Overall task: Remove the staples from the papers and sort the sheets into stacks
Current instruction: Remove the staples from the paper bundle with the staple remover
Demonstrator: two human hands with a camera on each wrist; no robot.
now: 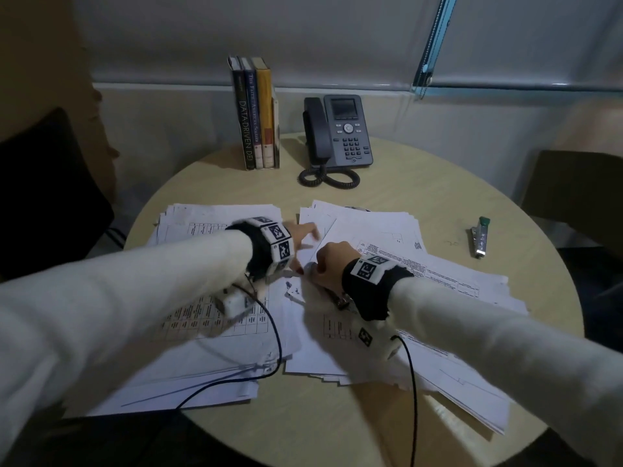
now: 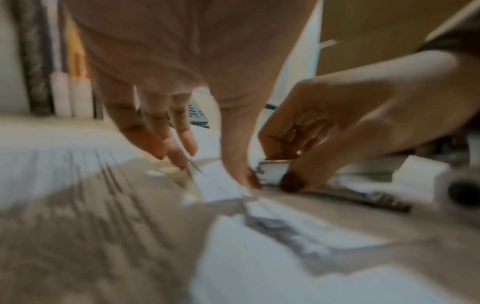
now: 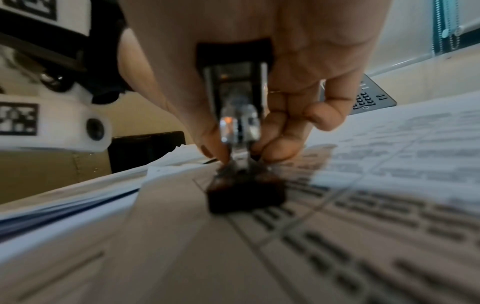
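Note:
Two loose spreads of printed sheets cover the round table: a left pile (image 1: 209, 348) and a right pile (image 1: 387, 237). My right hand (image 1: 332, 261) (image 3: 239, 152) grips a small metal staple remover (image 1: 312, 268) (image 3: 239, 131) (image 2: 272, 172) between thumb and fingers, its tip down on the corner of a printed sheet (image 3: 259, 236). My left hand (image 1: 305, 235) (image 2: 215, 170) is just left of it, fingers straight and spread. Its thumb tip presses a bent paper corner (image 2: 221, 183) beside the tool. The staple itself is hidden under the tool.
A green-capped stapler (image 1: 480, 237) lies at the table's right side. Upright books (image 1: 256, 112) and a desk phone (image 1: 340, 133) with its coiled cord stand at the back. Dark chairs sit at left (image 1: 43, 183) and right (image 1: 580, 183). Bare tabletop (image 1: 337, 433) shows at the front edge.

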